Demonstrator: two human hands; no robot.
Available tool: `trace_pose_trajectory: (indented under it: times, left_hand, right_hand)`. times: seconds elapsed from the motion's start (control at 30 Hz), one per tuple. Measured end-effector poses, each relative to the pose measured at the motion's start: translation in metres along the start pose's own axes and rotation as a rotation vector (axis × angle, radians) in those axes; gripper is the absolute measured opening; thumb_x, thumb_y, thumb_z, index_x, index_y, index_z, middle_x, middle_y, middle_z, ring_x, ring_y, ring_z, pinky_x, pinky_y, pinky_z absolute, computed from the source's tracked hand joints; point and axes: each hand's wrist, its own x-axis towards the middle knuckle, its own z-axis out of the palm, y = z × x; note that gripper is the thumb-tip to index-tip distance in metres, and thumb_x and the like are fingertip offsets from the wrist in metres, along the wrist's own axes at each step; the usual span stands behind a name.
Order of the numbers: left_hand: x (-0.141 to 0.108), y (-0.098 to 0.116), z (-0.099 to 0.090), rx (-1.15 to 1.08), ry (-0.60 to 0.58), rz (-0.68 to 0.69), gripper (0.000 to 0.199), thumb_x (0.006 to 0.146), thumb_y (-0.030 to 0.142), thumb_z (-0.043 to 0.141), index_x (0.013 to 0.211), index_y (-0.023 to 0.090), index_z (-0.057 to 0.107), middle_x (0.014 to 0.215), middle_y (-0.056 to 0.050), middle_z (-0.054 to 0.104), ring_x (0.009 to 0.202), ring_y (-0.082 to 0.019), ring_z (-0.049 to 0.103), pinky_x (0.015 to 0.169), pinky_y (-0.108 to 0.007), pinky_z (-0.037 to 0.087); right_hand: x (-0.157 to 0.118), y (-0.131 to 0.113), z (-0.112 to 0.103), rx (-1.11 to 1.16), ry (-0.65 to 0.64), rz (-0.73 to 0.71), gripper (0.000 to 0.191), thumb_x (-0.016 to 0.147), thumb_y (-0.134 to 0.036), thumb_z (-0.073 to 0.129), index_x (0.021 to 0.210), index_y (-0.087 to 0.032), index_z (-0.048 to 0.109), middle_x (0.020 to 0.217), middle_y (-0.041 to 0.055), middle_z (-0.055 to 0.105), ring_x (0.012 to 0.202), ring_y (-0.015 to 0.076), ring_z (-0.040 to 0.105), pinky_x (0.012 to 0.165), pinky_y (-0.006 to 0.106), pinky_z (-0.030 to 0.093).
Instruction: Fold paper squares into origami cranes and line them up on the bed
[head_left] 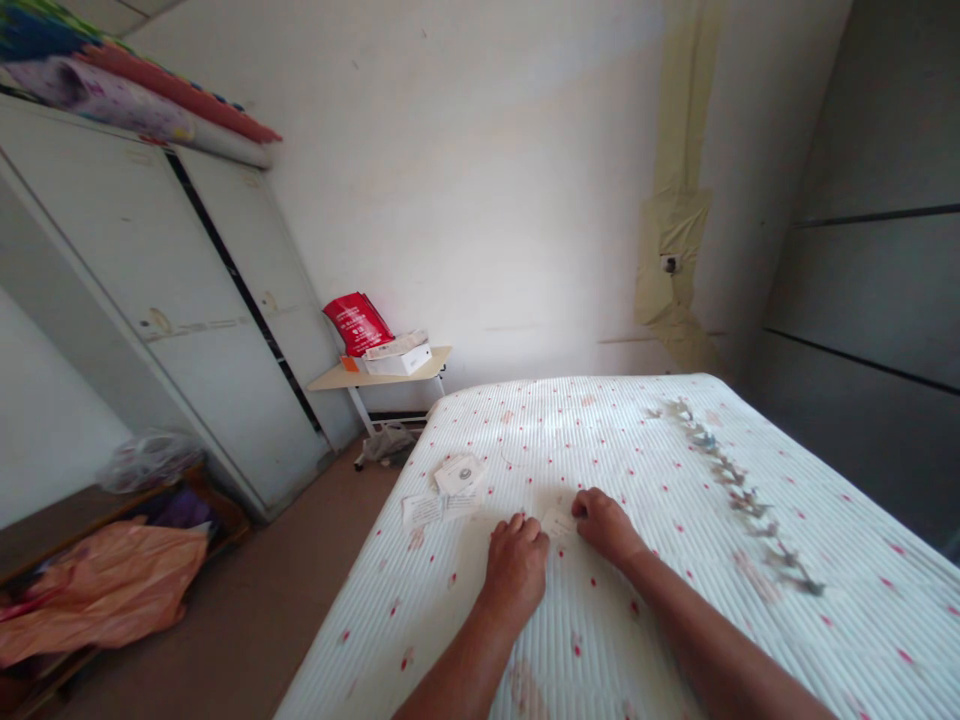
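Note:
Low over the bed, a small printed paper slip (559,522) lies between my two hands. My left hand (517,562) is closed, its fingers curled at the slip's left edge. At the other edge is my right hand (606,522), thumb and fingers pinched together on the paper. The fingertips of both hands are partly hidden, and the print is too blurred to read. Farther left on the bed is a loose group of white printed paper slips (459,474), some overlapping. To the right, several small grey-brown objects (742,500) form a slanting line; their kind is too blurred to tell.
The bed's white ribbed cover (600,650) has red dots. Beyond its far left corner, a small table (390,378) bears a red bag (358,324) and a white box (399,360). Left are a tall cabinet (172,270) and orange cloth or plastic (112,590).

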Motion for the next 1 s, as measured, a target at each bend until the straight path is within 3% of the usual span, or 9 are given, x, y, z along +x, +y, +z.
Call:
trace_pose_trajectory:
  times: [0.47,0.6,0.77,0.9,1.0]
  left_hand:
    - [0.0,0.001,-0.004,-0.005,-0.013,0.0,0.018,0.084,0.016,0.045,0.077,0.018,0.061,0.085,-0.006,0.057,0.088,-0.019,0.047,0.073,-0.033,0.036]
    - [0.0,0.0,0.0,-0.014,0.01,-0.002,0.018,0.083,0.014,0.045,0.077,0.018,0.061,0.085,-0.006,0.057,0.088,-0.019,0.047,0.074,-0.033,0.035]
    - [0.0,-0.002,0.001,-0.087,0.035,-0.04,0.016,0.08,0.014,0.047,0.074,0.019,0.061,0.085,-0.004,0.058,0.087,-0.018,0.048,0.072,-0.03,0.035]
    - [0.002,-0.005,-0.001,-0.216,0.043,-0.122,0.02,0.076,0.011,0.049,0.081,0.022,0.064,0.087,-0.001,0.06,0.088,-0.015,0.05,0.075,-0.028,0.035]
    - [0.008,-0.007,-0.002,-0.298,0.023,-0.232,0.016,0.077,0.018,0.05,0.08,0.022,0.065,0.088,0.0,0.062,0.089,-0.015,0.052,0.076,-0.027,0.034]
  right_hand:
    - [0.0,0.002,0.0,-0.012,0.054,0.037,0.026,0.063,0.001,0.043,0.074,-0.015,0.061,0.081,0.0043,0.059,0.072,0.0127,0.055,0.065,0.02,0.036]
    - [-0.006,-0.004,0.0,0.056,0.145,-0.08,0.023,0.068,-0.005,0.045,0.077,-0.017,0.062,0.084,0.0035,0.059,0.077,0.0128,0.055,0.07,0.02,0.038]
    - [-0.014,-0.018,0.002,0.037,-0.002,-0.299,0.021,0.072,-0.009,0.046,0.07,-0.019,0.065,0.078,0.0023,0.06,0.081,0.0139,0.055,0.072,0.021,0.038]
    - [-0.014,-0.02,0.005,-0.046,-0.051,-0.303,0.02,0.075,-0.012,0.047,0.071,-0.019,0.066,0.078,0.002,0.059,0.078,0.0131,0.055,0.069,0.021,0.036]
    - [-0.012,-0.018,0.006,-0.055,-0.053,-0.29,0.02,0.075,-0.012,0.047,0.074,-0.02,0.066,0.079,0.0015,0.059,0.078,0.0126,0.055,0.068,0.021,0.036]
